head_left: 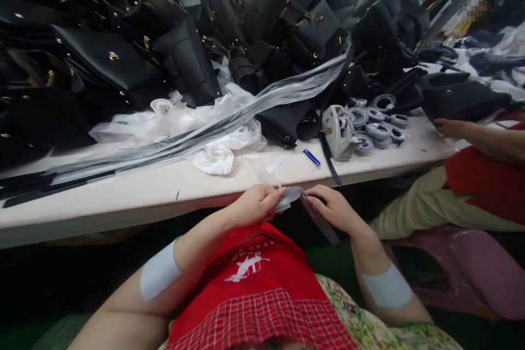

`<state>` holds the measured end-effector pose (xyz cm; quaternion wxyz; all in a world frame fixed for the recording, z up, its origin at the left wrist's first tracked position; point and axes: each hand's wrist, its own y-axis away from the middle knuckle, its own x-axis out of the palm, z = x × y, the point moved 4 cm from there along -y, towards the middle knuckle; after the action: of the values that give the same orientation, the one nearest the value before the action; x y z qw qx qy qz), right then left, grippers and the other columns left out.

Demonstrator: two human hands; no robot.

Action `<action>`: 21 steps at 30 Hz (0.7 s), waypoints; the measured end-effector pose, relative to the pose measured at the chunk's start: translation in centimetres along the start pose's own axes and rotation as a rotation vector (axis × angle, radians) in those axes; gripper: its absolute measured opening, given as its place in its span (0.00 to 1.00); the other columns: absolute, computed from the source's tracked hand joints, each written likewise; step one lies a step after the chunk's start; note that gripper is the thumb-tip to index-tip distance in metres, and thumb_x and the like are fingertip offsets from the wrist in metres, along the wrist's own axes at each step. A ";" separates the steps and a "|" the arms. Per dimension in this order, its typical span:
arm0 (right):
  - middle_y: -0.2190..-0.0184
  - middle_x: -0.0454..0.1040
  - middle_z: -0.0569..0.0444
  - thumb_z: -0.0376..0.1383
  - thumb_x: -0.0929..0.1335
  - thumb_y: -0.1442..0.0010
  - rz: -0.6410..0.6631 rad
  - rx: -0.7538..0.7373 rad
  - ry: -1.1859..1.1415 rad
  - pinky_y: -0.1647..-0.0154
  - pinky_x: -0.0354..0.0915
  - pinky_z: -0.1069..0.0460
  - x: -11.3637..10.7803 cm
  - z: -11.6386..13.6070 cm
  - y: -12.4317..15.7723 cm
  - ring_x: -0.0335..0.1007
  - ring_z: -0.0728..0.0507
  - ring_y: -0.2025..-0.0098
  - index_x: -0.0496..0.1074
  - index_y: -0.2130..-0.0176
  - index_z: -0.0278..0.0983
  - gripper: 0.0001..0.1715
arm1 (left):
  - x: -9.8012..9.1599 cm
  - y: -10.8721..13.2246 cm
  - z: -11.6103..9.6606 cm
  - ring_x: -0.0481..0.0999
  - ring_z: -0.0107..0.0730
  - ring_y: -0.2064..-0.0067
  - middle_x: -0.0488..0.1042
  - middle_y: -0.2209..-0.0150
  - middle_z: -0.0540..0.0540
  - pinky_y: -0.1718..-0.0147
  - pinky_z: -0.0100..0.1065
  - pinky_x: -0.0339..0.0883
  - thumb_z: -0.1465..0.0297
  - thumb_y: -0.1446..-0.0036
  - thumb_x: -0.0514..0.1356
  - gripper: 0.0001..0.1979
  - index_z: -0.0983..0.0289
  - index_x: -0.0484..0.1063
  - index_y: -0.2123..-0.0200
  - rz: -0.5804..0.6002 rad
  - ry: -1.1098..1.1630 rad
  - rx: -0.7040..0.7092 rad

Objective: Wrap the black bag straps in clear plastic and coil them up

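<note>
Just off the table's front edge, my left hand (258, 202) is closed in a pinch on a crumpled piece of translucent plastic film (290, 196). My right hand (336, 209) pinches the other side of it, where a dark strip (322, 224) hangs below the fingers. Whether strip and film are one piece I cannot tell. Beyond my hands, white plastic film (217, 157) lies bunched on the table. Long black straps in clear sleeves (229, 120) stretch diagonally across it. A blue cutter-like tool (311, 157) lies near my right hand.
Black handbags (110, 60) are heaped along the back of the white table (135, 197). Coiled straps (377, 130) sit beside a white dispenser-like holder (340, 134), with a black strap (328, 158) over the edge. At right are a co-worker's hand (451, 128) and a pink stool (479, 268).
</note>
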<state>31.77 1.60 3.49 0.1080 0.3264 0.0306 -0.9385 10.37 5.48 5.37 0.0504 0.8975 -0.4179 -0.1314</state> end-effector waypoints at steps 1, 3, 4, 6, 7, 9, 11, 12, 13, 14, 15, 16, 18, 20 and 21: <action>0.59 0.76 0.47 0.45 0.63 0.35 -0.009 -0.018 0.075 0.52 0.64 0.46 0.5 0.1 0.0 0.70 0.41 0.55 0.75 0.57 0.37 0.18 | 0.1 -0.1 0.3 0.57 0.25 0.85 0.60 0.87 0.47 0.83 0.29 0.50 0.47 0.37 0.44 0.30 0.63 0.67 0.79 0.031 0.156 -0.054; 0.58 0.76 0.48 0.44 0.62 0.33 -0.003 -0.013 0.065 0.52 0.64 0.47 2.0 0.2 0.2 0.70 0.43 0.57 0.73 0.53 0.37 0.18 | 0.1 -0.4 0.6 0.56 0.24 0.87 0.57 0.90 0.45 0.83 0.28 0.53 0.47 0.38 0.46 0.30 0.65 0.70 0.76 0.056 0.448 -0.086; 0.60 0.75 0.49 0.44 0.61 0.33 0.005 0.004 0.001 0.55 0.64 0.48 2.9 0.3 0.2 0.70 0.44 0.59 0.72 0.53 0.37 0.18 | 0.1 -0.6 0.6 0.55 0.23 0.88 0.56 0.91 0.44 0.83 0.28 0.55 0.47 0.38 0.47 0.30 0.66 0.71 0.75 0.049 0.573 -0.080; 0.69 0.73 0.53 0.48 0.61 0.33 0.000 0.054 -0.218 0.65 0.64 0.51 4.9 0.3 0.1 0.68 0.46 0.67 0.71 0.57 0.36 0.19 | 0.2 -1.3 0.6 0.55 0.21 0.89 0.55 0.92 0.43 0.80 0.27 0.61 0.49 0.37 0.48 0.30 0.67 0.72 0.75 0.005 0.777 -0.061; 0.73 0.70 0.55 0.50 0.60 0.33 -0.010 0.085 -0.372 0.69 0.62 0.53 5.9 0.3 -0.2 0.65 0.48 0.72 0.70 0.59 0.37 0.21 | 0.3 -1.7 0.5 0.57 0.21 0.89 0.56 0.91 0.43 0.78 0.28 0.65 0.50 0.36 0.48 0.30 0.68 0.72 0.75 -0.020 0.853 -0.055; 0.80 0.64 0.60 0.56 0.59 0.35 -0.024 0.148 -0.733 0.75 0.60 0.54 7.6 0.7 -1.0 0.57 0.50 0.79 0.67 0.63 0.38 0.25 | 0.6 -2.7 0.3 0.64 0.23 0.86 0.64 0.88 0.47 0.76 0.29 0.69 0.53 0.34 0.47 0.28 0.69 0.73 0.71 -0.060 0.968 -0.047; 0.84 0.59 0.64 0.59 0.58 0.36 -0.027 0.204 -1.054 0.78 0.60 0.54 8.7 1.4 -1.9 0.48 0.52 0.84 0.65 0.64 0.39 0.27 | 1.1 -3.5 0.2 0.72 0.29 0.82 0.74 0.80 0.53 0.78 0.32 0.71 0.57 0.32 0.45 0.25 0.70 0.74 0.64 -0.077 1.044 -0.045; 0.85 0.57 0.65 0.59 0.59 0.37 -0.034 0.223 -1.160 0.78 0.60 0.54 8.9 1.7 -2.4 0.45 0.53 0.85 0.65 0.64 0.39 0.27 | 1.4 -3.9 0.3 0.74 0.31 0.80 0.77 0.76 0.55 0.79 0.32 0.71 0.58 0.32 0.45 0.24 0.70 0.73 0.62 -0.084 1.066 -0.045; 0.86 0.56 0.66 0.58 0.60 0.37 -0.051 0.236 -1.223 0.79 0.61 0.54 8.9 2.0 -2.8 0.43 0.53 0.85 0.65 0.64 0.39 0.26 | 1.6 -4.1 0.4 0.76 0.33 0.78 0.79 0.73 0.58 0.80 0.33 0.71 0.59 0.32 0.46 0.23 0.70 0.73 0.60 -0.093 1.079 -0.038; 0.86 0.55 0.66 0.57 0.62 0.38 -0.078 0.242 -1.248 0.79 0.61 0.54 8.8 2.1 -3.2 0.43 0.53 0.86 0.65 0.65 0.39 0.24 | 1.7 -4.3 0.5 0.77 0.34 0.76 0.80 0.71 0.59 0.78 0.33 0.73 0.59 0.33 0.48 0.22 0.70 0.73 0.59 -0.105 1.085 -0.021; 0.86 0.55 0.66 0.56 0.65 0.39 -0.114 0.239 -1.245 0.80 0.61 0.54 8.4 2.1 -3.4 0.44 0.53 0.85 0.65 0.66 0.39 0.24 | 1.7 -4.4 0.6 0.78 0.34 0.73 0.80 0.70 0.59 0.76 0.34 0.74 0.59 0.34 0.50 0.21 0.70 0.73 0.59 -0.115 1.081 0.008; 0.86 0.56 0.65 0.56 0.66 0.40 -0.153 0.229 -1.220 0.80 0.61 0.54 7.9 1.9 -3.5 0.46 0.53 0.85 0.65 0.68 0.38 0.24 | 1.6 -4.4 0.8 0.78 0.34 0.71 0.80 0.69 0.59 0.73 0.34 0.74 0.58 0.35 0.53 0.19 0.70 0.73 0.60 -0.118 1.065 0.040; 0.85 0.56 0.65 0.56 0.66 0.40 -0.235 0.201 -1.112 0.81 0.61 0.55 6.5 1.3 -3.4 0.48 0.53 0.85 0.65 0.70 0.38 0.25 | 1.1 -4.1 1.4 0.79 0.33 0.67 0.79 0.68 0.57 0.66 0.34 0.74 0.59 0.40 0.60 0.16 0.69 0.74 0.61 -0.140 0.984 0.097; 0.84 0.57 0.64 0.57 0.63 0.39 -0.269 0.175 -0.904 0.80 0.59 0.55 5.0 0.7 -2.9 0.50 0.52 0.84 0.65 0.69 0.38 0.26 | 0.2 -3.7 2.1 0.78 0.32 0.64 0.79 0.66 0.55 0.58 0.34 0.71 0.60 0.44 0.64 0.15 0.68 0.74 0.62 -0.222 0.817 0.122; 0.83 0.59 0.63 0.57 0.63 0.39 -0.224 0.168 -0.751 0.80 0.59 0.55 4.3 0.5 -2.7 0.52 0.52 0.83 0.66 0.67 0.38 0.26 | -0.4 -3.5 2.5 0.78 0.32 0.61 0.79 0.64 0.55 0.55 0.35 0.70 0.60 0.45 0.64 0.16 0.67 0.75 0.60 -0.290 0.702 0.127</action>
<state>27.55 3.36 1.16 -0.0186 -0.0370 -0.0525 -0.9978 11.99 8.12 2.40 0.1156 0.9390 -0.2513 0.2043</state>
